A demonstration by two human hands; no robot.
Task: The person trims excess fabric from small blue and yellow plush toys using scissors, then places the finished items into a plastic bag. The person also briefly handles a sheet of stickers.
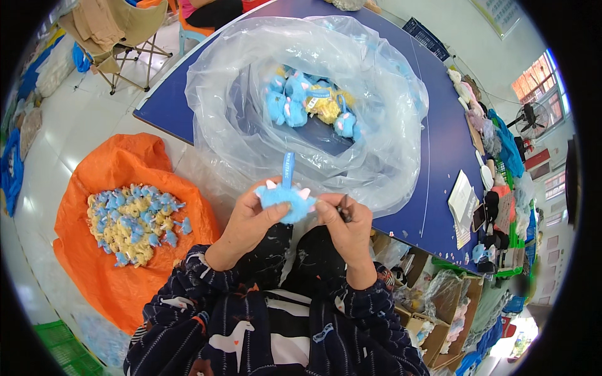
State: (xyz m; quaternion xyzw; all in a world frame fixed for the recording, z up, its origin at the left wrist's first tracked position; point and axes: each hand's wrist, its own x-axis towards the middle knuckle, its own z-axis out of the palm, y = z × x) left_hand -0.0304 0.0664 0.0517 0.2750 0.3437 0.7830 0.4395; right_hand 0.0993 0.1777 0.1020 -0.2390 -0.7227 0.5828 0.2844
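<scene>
The left hand [251,219] has its fingers closed around a small blue plush toy [285,199] with pale horns and a blue ribbon loop standing up from its top, held just above the lap at the near edge of the blue surface [439,156]; the right hand [345,229] is curled shut on a small dark tool [343,210] (too small to tell which kind), its tip right at the toy's side.

As a judgement, the work is well short of half done; the clear plastic bag [238,100] on the surface holds only a small cluster of blue and yellow toys [310,103], roughly seven or eight as far as can be counted, while the heap of toys [135,222] on the orange sheet [106,276] on the floor to the left runs to several dozen, too tangled to count exactly; one toy is in hand.
</scene>
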